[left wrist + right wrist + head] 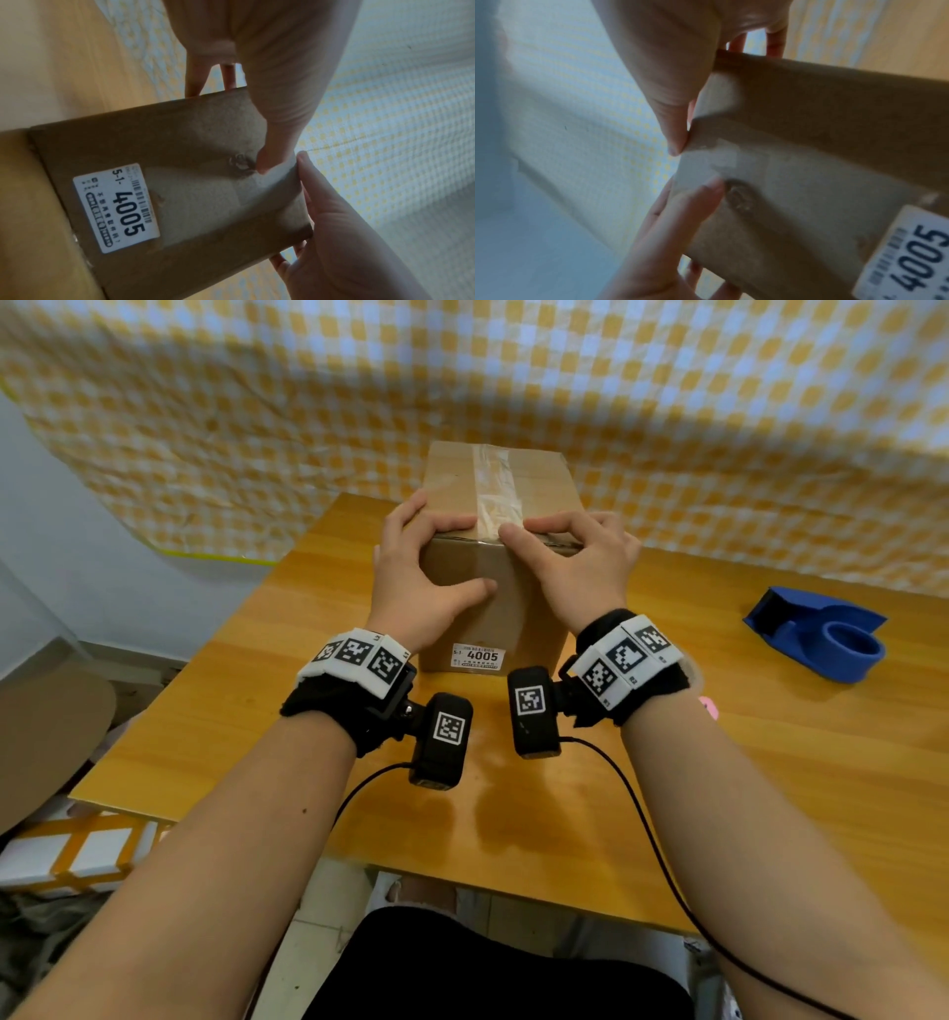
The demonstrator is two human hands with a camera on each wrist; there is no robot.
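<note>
A brown cardboard box stands on the wooden table, with a clear tape strip running along its top. A white label reading 4005 sits low on its near face. My left hand grips the near left top corner, fingers on top and thumb pressed flat on the front face. My right hand holds the near top edge. Its thumb rests where the tape end folds over the edge, and its fingers curl onto the top.
A blue tape dispenser lies on the table at the right. A yellow checked cloth hangs right behind the box. The table's left edge drops to the floor, where white and yellow boxes lie.
</note>
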